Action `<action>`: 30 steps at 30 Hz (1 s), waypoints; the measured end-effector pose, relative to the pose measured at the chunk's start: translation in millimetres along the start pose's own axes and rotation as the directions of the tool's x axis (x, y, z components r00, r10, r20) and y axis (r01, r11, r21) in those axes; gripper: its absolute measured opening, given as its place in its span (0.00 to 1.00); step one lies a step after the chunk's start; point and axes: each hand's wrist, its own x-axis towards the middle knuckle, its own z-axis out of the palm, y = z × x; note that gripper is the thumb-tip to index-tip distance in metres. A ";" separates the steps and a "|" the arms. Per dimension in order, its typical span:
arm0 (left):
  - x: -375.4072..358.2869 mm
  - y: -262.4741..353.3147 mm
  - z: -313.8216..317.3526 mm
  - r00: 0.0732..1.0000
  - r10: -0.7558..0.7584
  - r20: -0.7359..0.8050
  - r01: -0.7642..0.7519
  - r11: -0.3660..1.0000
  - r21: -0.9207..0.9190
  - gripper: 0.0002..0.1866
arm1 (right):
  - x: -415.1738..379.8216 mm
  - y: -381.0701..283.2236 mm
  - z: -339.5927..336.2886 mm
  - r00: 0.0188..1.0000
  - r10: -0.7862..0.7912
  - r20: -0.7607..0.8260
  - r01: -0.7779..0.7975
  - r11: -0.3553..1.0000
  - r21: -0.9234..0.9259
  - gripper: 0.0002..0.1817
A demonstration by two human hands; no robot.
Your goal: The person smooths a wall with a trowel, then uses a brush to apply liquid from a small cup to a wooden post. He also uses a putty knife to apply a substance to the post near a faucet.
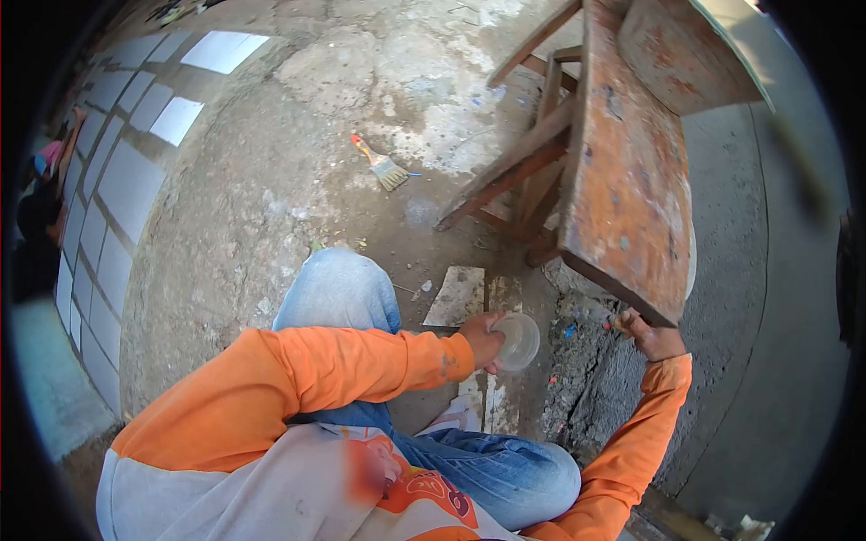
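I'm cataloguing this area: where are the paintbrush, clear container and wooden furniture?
Paintbrush (389, 172): head view, on the bristles.
Clear container (520, 343): head view, on its round end.
Wooden furniture (627, 189): head view, on its long plank.

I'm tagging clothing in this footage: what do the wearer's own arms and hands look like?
The left sleeve and right sleeve are long and orange; the left one has dark smudges near its end. The left hand and right hand wear no gloves.
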 end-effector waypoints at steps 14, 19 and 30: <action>-26.2 6.9 -42.9 1.000 -0.013 -0.015 0.010 0.987 -0.158 0.29 | -5.6 -187.5 -8.1 0.771 -0.321 -0.549 0.187 0.940 -0.286 0.13; -48.1 34.5 -70.1 0.996 -0.001 -0.095 -0.024 0.966 -0.257 0.29 | 67.3 -177.4 -31.8 0.879 -0.365 -0.306 0.206 0.871 -0.446 0.14; -122.9 153.4 -200.5 0.905 0.320 -0.280 -0.383 0.899 -0.210 0.27 | -10.6 25.2 164.1 0.456 0.492 -0.741 -0.079 0.852 0.517 0.14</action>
